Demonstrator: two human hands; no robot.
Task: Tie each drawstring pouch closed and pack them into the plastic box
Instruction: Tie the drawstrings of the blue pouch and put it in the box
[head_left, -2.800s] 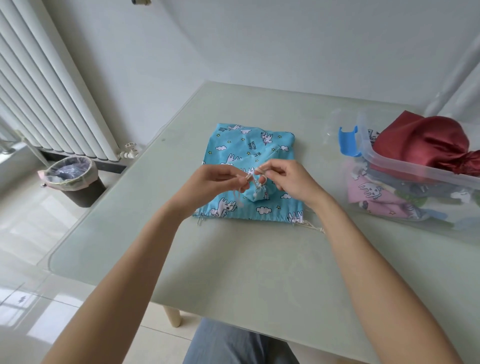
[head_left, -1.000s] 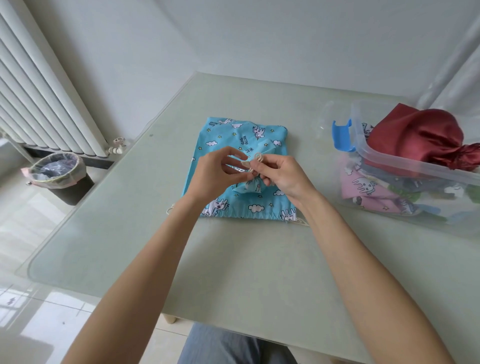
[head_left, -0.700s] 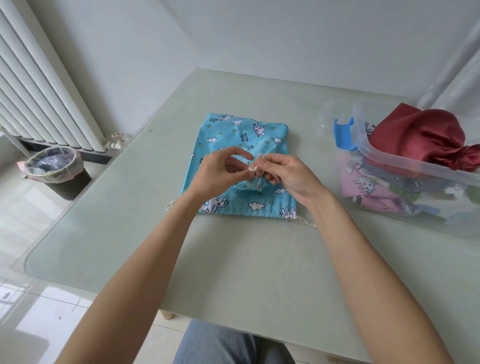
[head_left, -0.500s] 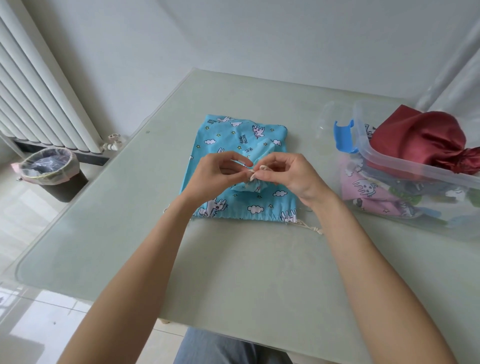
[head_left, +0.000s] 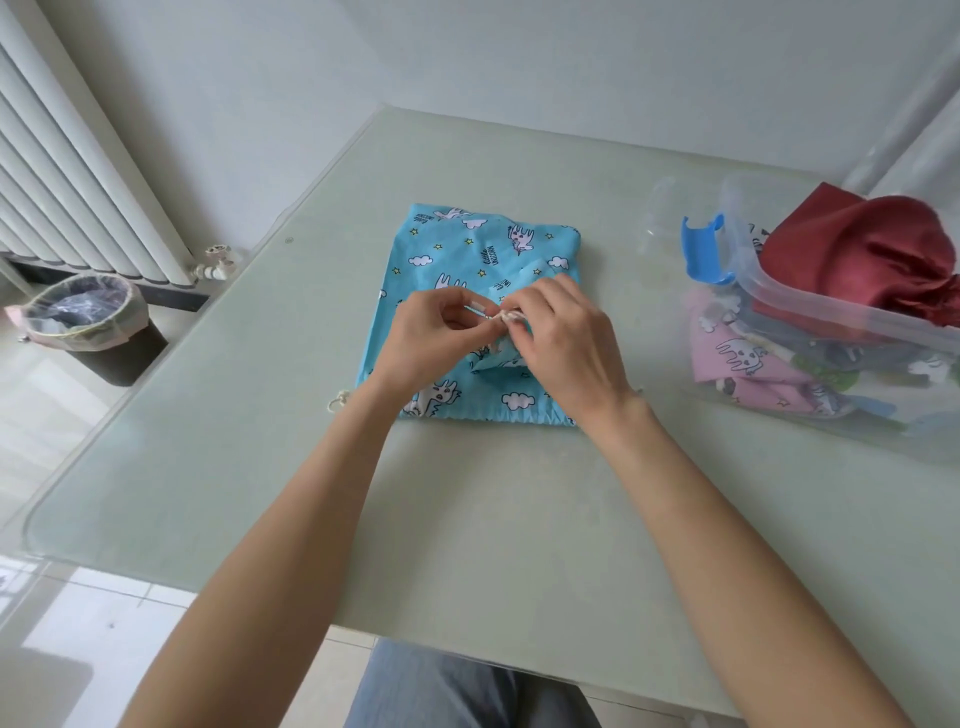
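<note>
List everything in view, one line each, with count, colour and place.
small drawstring pouch: one, blue unicorn print, held above the flat pouch
drawstring: one, cream, pinched between both hands
flat drawstring pouch: one, blue unicorn print, table centre
plastic box: one, clear with a blue latch, table right
red pouch: one, dark red, top of the box
pink pouch: one, pink print, low in the box
table: one, pale green
waste bin: one, dark, floor left
radiator: one, white, left wall
left hand: one, pinches the drawstring
right hand: one, pinches the drawstring
</note>
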